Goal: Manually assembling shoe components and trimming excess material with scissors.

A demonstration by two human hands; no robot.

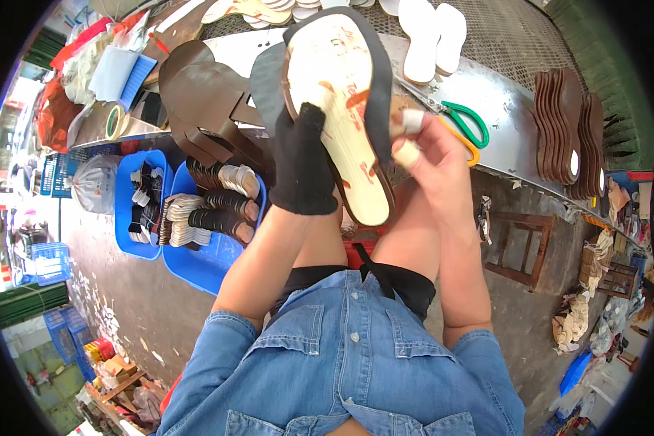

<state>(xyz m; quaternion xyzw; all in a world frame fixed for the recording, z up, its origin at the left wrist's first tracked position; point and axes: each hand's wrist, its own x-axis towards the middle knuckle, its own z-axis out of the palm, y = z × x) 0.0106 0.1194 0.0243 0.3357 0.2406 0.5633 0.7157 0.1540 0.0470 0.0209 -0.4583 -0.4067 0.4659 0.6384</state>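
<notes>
My left hand point(301, 160), in a black glove, grips a cream insole point(338, 62) by its left side. The insole is held up over the bench edge with its wide end away from me. Reddish-brown smears mark its face, and a dark sheet point(380, 80) lies behind it and sticks out round its edge. My right hand point(439, 149) is bare, with pale tape on the thumb and a finger. Its fingers are bent and apart, close beside the insole's right edge; whether a fingertip touches the dark sheet cannot be made out.
Green-and-yellow-handled scissors point(466, 125) lie on the metal bench point(498, 91). Brown cut pieces point(196, 94) lie left, white insoles point(421, 36) at the back, and brown sole stacks point(557, 123) right. Blue bins point(200, 269) with stacked pieces stand on the floor left. A wooden frame point(519, 251) is under the bench.
</notes>
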